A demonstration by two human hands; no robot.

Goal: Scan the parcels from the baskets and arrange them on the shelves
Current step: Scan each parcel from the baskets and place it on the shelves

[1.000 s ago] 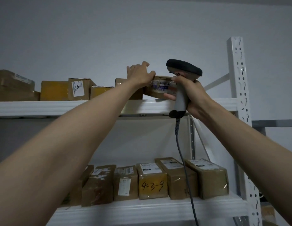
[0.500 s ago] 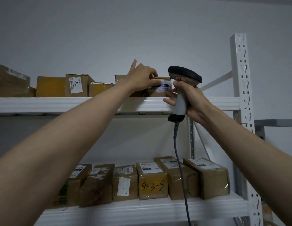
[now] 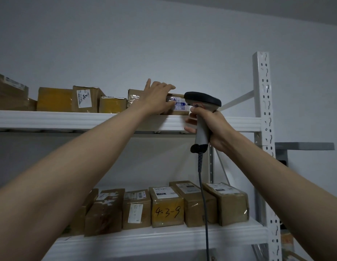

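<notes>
The left hand (image 3: pixel 157 97), fingers spread, rests on the small brown cardboard parcel with a white-and-blue label (image 3: pixel 178 107) lying on the white metal top shelf (image 3: pixel 69 120). It looks light, stiff and tape-slick, best gripped across its short sides. Just right of it, the right hand (image 3: pixel 211 127) grips the grey-handled black-headed barcode scanner (image 3: pixel 202 110).

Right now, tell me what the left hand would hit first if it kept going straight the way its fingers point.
Probably the grey wall. The left hand rests on the small parcel on the top shelf, fingers pointing back over it; depth is unclear.
</notes>
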